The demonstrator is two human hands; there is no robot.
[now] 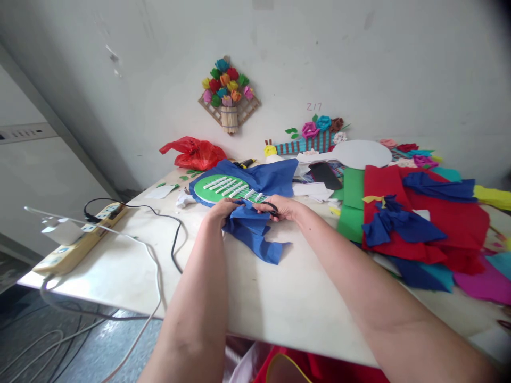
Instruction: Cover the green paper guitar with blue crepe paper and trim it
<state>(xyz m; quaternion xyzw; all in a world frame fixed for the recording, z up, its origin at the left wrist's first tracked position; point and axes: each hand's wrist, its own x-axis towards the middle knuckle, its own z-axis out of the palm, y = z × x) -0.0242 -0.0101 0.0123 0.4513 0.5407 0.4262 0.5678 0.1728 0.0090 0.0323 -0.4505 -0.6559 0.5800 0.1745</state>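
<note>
In the head view a green, lute-shaped craft piece (204,187) with white strips and strings lies on blue crepe paper (275,173) that sticks out around it. My left hand (223,208) is closed on the near edge of the blue paper, by the lower rim of the green piece. With my right hand (282,207) I grip dark-handled scissors (272,209) at the paper, right of my left hand. The blades are mostly hidden. A loose flap of blue paper (259,242) hangs toward me on the table below both hands.
A power strip (80,239) with cables (157,266) runs along the table's left side. Red crepe paper (451,213), green sheets (351,205) and blue scraps pile up at right. A red plastic bag (195,153) and a white lute-shaped cutout (363,154) lie near the wall.
</note>
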